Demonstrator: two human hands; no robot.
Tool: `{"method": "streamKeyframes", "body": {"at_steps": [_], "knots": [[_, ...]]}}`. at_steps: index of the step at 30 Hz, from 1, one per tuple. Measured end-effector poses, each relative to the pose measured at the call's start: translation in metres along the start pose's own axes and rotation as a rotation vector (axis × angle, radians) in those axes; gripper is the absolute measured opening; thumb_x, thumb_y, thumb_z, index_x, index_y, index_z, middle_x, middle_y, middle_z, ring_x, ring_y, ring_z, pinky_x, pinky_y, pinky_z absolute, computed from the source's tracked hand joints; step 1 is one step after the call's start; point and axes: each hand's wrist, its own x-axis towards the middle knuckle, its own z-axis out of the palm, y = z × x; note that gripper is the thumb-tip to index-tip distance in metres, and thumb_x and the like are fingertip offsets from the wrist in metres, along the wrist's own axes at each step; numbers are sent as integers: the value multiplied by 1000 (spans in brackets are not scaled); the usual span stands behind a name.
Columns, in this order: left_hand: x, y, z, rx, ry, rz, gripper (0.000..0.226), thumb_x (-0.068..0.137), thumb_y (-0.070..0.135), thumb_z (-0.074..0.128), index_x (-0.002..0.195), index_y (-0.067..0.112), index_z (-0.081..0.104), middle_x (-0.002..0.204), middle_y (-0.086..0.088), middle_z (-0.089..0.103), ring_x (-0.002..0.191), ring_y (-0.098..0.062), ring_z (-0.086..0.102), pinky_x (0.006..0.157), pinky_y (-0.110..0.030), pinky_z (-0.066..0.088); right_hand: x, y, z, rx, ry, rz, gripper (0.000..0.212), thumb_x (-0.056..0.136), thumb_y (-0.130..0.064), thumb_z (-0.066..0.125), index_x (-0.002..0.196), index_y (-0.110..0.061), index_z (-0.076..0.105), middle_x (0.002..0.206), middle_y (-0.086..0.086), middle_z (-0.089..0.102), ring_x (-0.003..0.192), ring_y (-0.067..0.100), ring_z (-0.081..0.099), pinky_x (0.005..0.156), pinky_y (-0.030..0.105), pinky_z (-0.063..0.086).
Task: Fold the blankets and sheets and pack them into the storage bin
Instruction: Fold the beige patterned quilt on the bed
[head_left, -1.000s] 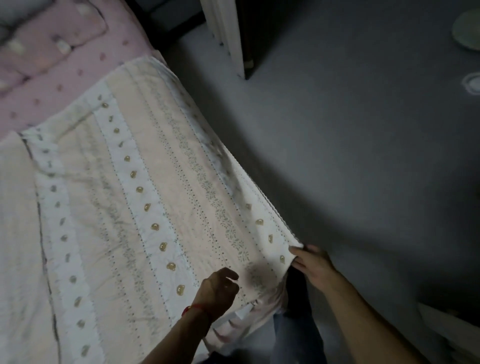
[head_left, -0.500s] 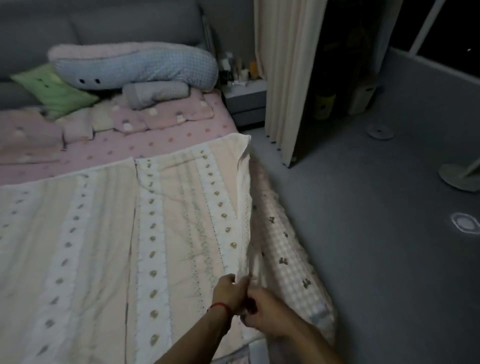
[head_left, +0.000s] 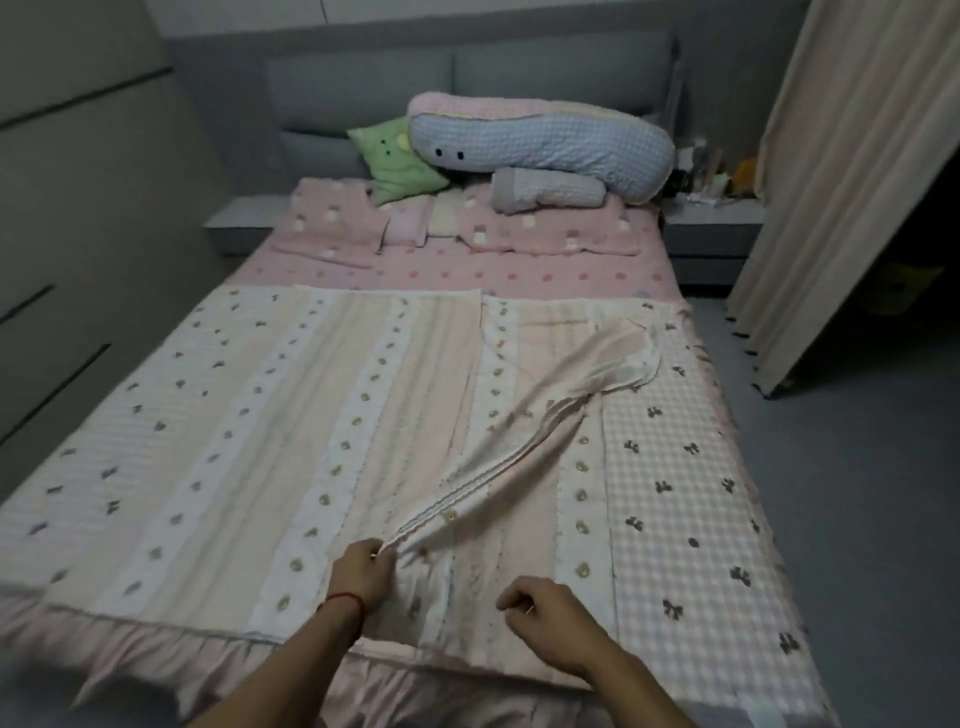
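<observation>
While the striped quilt (head_left: 291, 457) lies mostly flat across the bed (head_left: 467, 275), the folding has barely begun, I'd say. Its right edge is lifted into a long twisted ridge running from the near edge of the bed up toward the far right, where the corner flops over. The left hand (head_left: 361, 574) pinches the near end of that ridge, fingers curled tight on the fabric. The right hand (head_left: 545, 618) sits just beside it at the near edge of the bed, fingers curled, but I can't tell if it's actually gripping cloth or just resting there.

Under the quilt on the right, a checked sheet (head_left: 691, 493) with little bows is exposed and not folded yet either. No storage bin in view, so packing is all still to do.

Room-wise: the pillows (head_left: 535, 140) crowd the head end, a curtain (head_left: 852, 171) hangs near the right side, with open floor (head_left: 857, 519) beside the bed on that side.
</observation>
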Motion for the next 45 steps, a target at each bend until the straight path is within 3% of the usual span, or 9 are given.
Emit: {"method": "streamKeyframes", "body": {"at_steps": [4,9,14,21,26,30,38,42,45], "knots": [[18,-39,-41,-32,36,20,35,100,25,56,65,21,53,73,-3,58,75,-23,53,58,-32,28,23,-40,42,-29,16,-27,19,98,-24,55,111,-26,68,98,-9,66,88,7,63,74,18,49],[61,-108,-91,-100,17,102,25,100,29,56,80,18,66,80,0,61,80,-21,54,65,-30,30,66,-92,110,-136,25,-16,16,97,-27,56,107,-32,68,104,-9,67,90,9,66,84,30,57],[96,-174,-144,-174,-22,144,32,101,30,54,71,22,58,67,5,55,68,-17,49,53,-24,31,104,-161,173,-203,128,-30,18,99,-23,55,111,-29,67,106,-8,68,89,5,64,81,27,56],[134,-255,-214,-265,-38,138,36,103,30,49,74,13,58,70,0,56,67,-17,50,58,-28,33,188,-287,245,-314,206,-267,29,101,-28,52,126,-22,65,120,-6,66,96,10,63,87,31,53],[148,-303,-242,-310,15,87,26,103,31,51,83,19,63,78,8,61,75,-12,55,61,-19,36,280,-349,291,-688,27,-545,35,98,-33,56,133,-28,60,134,0,59,119,26,53,97,45,47],[166,-349,-253,-383,112,-54,24,101,32,55,96,14,71,90,-2,70,83,-19,61,73,-34,45,347,-390,344,-1034,-199,-707,25,87,-38,57,107,-24,66,103,0,67,99,27,61,79,36,40],[233,-453,-261,-449,80,-199,9,98,27,60,97,19,62,98,0,62,90,-18,55,68,-21,34,471,-435,404,-939,-501,-722,20,98,-30,61,80,-24,57,81,-1,57,75,22,57,66,36,45],[283,-537,-219,-657,210,-366,25,95,31,65,91,8,71,89,-4,72,80,-22,68,74,-34,55,551,-426,471,-1009,-622,-804,24,101,-28,60,79,-20,63,81,-1,62,73,18,54,65,32,44],[309,-584,-188,-793,370,-453,24,89,33,71,82,10,73,75,-9,73,69,-24,72,70,-48,61,593,-412,522,-952,-661,-853,22,100,-28,62,78,-28,62,80,-11,60,67,9,53,58,12,34]]}}
